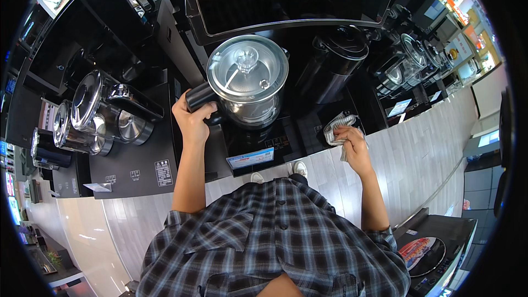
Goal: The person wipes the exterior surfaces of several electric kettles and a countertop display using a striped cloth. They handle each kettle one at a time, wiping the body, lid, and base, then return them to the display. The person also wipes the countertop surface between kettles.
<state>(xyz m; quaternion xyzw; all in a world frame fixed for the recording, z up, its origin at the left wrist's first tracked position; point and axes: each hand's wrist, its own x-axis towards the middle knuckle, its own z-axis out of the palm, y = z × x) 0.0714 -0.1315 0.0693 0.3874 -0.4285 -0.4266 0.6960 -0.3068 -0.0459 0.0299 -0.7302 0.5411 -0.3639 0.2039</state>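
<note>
A glass kettle (247,78) with a clear knobbed lid stands in front of me. My left hand (193,116) is wrapped around its black handle (202,97). My right hand (354,146) grips a striped cloth (339,128), bunched up near the front edge of the black counter unit. Just behind the cloth is a dark kettle (336,64) with a black lid. Below the glass kettle, a price card (250,158) bearing writing stands at the unit's front edge. Whether the glass kettle touches its base is hard to tell.
On the left, several glass kettles (93,107) stand on a black display unit (123,173) with another card (98,187). More glass kettles (412,55) line the right side. A glossy dark panel (288,4) rises behind the kettles. A cooktop (433,251) is behind me, right.
</note>
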